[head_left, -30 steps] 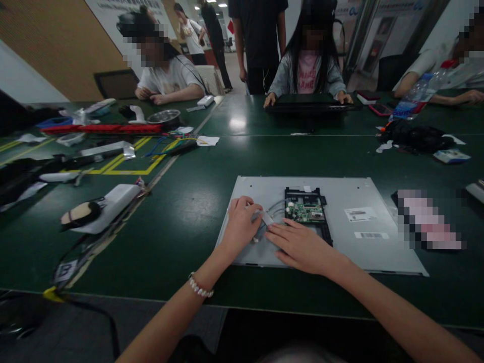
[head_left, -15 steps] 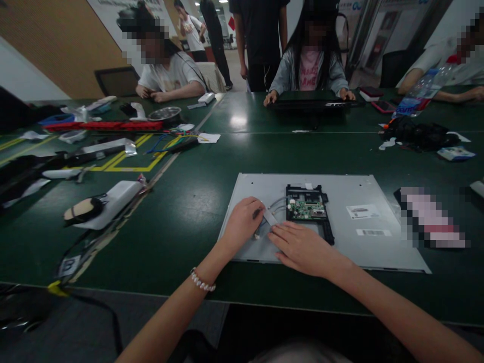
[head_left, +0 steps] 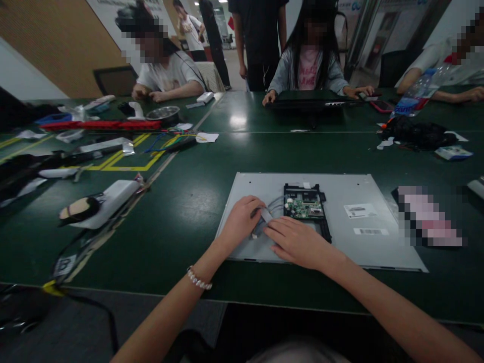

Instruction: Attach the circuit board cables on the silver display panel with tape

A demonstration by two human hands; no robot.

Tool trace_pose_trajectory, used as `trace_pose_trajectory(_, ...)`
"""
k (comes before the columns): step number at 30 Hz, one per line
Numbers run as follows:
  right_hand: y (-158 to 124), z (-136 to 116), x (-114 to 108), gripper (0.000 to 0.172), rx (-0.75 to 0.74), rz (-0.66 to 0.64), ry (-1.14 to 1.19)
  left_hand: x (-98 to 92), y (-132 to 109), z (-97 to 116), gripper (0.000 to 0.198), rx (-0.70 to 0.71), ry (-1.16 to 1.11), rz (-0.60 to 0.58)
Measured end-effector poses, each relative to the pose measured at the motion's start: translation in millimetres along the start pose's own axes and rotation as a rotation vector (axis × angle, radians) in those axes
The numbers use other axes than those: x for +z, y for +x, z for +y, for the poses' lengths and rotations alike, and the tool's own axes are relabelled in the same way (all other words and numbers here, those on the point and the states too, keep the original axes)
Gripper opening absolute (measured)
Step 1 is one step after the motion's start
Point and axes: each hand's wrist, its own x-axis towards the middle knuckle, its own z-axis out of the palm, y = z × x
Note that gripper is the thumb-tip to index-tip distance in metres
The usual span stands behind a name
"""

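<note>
A grey metal panel (head_left: 351,189) lies flat on the green table (head_left: 196,201) in front of me. A small green circuit board (head_left: 304,206) in a black frame sits at its middle, with thin grey wires running left from it. My left hand (head_left: 242,222) is curled on a strip of grey tape (head_left: 265,216) over those wires. My right hand (head_left: 298,242) lies flat just to the right of it, fingers stretched out and pressing on the panel below the board. White labels (head_left: 359,210) are stuck on the panel's right part.
A white device with a black pad (head_left: 102,204) lies to the left, cables (head_left: 170,141) and tools beyond it. A phone (head_left: 427,217) rests at the right. Several people sit or stand along the far side, one with hands on a black monitor (head_left: 310,103).
My right hand has slid a little left toward the tape and wires. My left hand stays curled on the tape. The person opposite has reached one hand out to the right.
</note>
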Motion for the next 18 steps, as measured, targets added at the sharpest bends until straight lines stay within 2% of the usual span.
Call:
trace_pose_trajectory(5, -0.1, 2.1, 3.6, 0.038, -0.011, -0.016, -0.035, -1.8, 0.2, 2.4, 0.014, 0.015, -0.006, 0.005)
trace_pose_trajectory(14, -6.9, -2.5, -4.7, 0.036, -0.034, -0.01, -0.011, -4.7, -3.6, 5.6, 0.029, 0.014, 0.1, -0.04)
trace_pose_trajectory(18, -11.3, 6.5, -16.9, 0.036, -0.023, 0.038, 0.032, -5.2, -5.1, 6.6, 0.033, 0.007, 0.109, -0.06)
